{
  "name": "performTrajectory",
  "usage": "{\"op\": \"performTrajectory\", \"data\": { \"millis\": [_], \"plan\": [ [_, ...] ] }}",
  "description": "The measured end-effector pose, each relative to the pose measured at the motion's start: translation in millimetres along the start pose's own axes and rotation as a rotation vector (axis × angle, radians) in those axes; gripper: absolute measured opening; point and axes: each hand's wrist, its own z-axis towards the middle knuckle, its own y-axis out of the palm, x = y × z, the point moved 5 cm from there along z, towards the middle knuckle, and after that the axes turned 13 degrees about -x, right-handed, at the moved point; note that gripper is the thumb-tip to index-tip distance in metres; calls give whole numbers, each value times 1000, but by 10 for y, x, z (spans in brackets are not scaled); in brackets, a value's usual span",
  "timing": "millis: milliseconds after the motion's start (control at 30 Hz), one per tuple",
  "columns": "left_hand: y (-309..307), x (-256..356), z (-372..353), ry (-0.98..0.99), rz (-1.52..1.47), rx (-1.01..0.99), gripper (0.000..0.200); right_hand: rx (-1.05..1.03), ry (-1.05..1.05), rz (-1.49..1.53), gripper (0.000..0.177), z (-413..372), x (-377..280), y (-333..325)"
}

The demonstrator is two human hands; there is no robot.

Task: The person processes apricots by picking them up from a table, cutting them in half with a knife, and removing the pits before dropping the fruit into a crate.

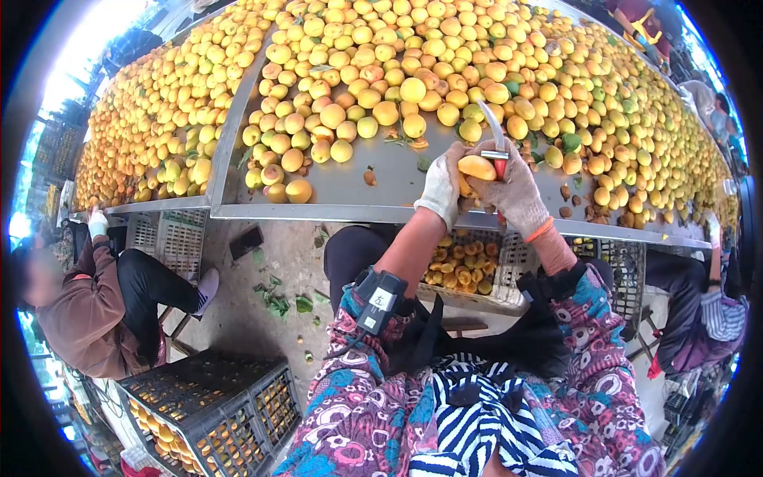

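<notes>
Both my hands wear pale work gloves and meet above the near edge of a metal sorting table (318,211). In my right hand (518,195) is a knife (493,127) with a red handle and a curved blade pointing up and away. My left hand (439,189) grips an apricot (477,167), which sits between the two hands and partly touches the right one. Part of the fruit is hidden by the fingers. Whole apricots (381,48) are heaped on the table beyond. Below my hands, a crate (509,274) contains halved apricots (465,266).
A divider (238,119) splits the table surface. Black crates (207,397) with apricots stand on the floor at lower left. Seated people work at left (87,310) and right (699,310). Leaves (276,306) litter the floor; pits (369,176) and scraps lie on the table.
</notes>
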Motion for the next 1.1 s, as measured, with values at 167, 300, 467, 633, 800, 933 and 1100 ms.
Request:
{"op": "performTrajectory", "data": {
  "millis": [167, 300, 467, 633, 800, 933, 1100],
  "plan": [
    [53, 60, -20, 37, -206, 151, 40, 209, 70, 351, 40, -80, -153, 37],
    [15, 18, 73, 43, -240, 161, 42, 401, 13, 267, 40, -107, -178, -28],
    [-24, 40, 21, 89, -125, 154, 39, 330, -62, 37, 40, -244, -78, 112],
    [-29, 111, 75, 544, 505, 114, 42, 359, 34, 142, 38, -120, 47, 162],
    [0, 200, 13, 680, 396, 121, 39, 474, 275, 681, 28, -61, -61, -31],
    [-50, 180, -12, 541, 262, 1, 40, 518, 124, 579, 28, -113, -237, -373],
    [49, 207, -110, 571, 222, -270, 41, 457, 234, 709, 31, -352, -22, -353]
  ]
}}
